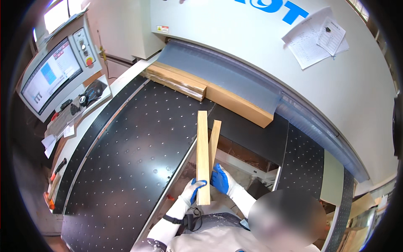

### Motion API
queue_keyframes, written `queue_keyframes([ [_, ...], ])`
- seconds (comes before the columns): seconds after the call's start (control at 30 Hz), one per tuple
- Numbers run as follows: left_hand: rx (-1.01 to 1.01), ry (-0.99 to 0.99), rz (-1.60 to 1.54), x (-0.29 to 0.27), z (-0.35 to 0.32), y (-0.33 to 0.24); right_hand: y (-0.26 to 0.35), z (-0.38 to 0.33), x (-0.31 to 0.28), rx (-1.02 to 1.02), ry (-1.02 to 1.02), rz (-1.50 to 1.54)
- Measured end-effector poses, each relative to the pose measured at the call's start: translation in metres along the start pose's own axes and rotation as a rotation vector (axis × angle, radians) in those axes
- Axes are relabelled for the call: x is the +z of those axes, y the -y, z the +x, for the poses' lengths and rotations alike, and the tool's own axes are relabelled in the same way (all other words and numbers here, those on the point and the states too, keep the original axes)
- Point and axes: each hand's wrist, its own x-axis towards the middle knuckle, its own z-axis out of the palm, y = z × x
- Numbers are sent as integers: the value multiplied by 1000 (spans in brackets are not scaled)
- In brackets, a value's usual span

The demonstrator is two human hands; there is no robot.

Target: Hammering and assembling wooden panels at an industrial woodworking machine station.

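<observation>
My left hand [194, 190], in a white glove with blue coating, is closed around the near end of a long pale wooden strip [202, 151]. This strip points away from me over the gap in the machine table. A second, narrower wooden strip [214, 140] slants just to its right, its lower part partly hidden behind the first. My right hand [221, 179], gloved the same way, is beside the lower end of the narrower strip with its blue palm showing and fingers extended. Whether it touches the strip is unclear.
Black dotted table panels [126, 138] flank the gap. Wrapped wooden lengths [180, 84] and a long brown beam [239, 105] lie along the machine's plastic curtain [222, 75]. At left are a control screen [52, 75] and orange-handled tools [51, 197]. A blurred round patch [287, 218] hides the lower right.
</observation>
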Motion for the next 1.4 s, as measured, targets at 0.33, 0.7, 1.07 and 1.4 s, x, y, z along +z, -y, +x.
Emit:
queue_keyframes([
  [0.33, 237, -161, -221, -89, -72, -55, -16, 98, 58, -199, -41, -501],
  [0.7, 471, -315, -425, -112, 57, -141, 205, 321, 69, -418, -317, -58],
  [1.07, 436, -403, -475, -46, 146, -204, 194, 319, 111, -250, -735, -510],
  [1.4, 434, -451, -529, -50, 164, -197, 269, 377, 113, -185, -271, -1379],
])
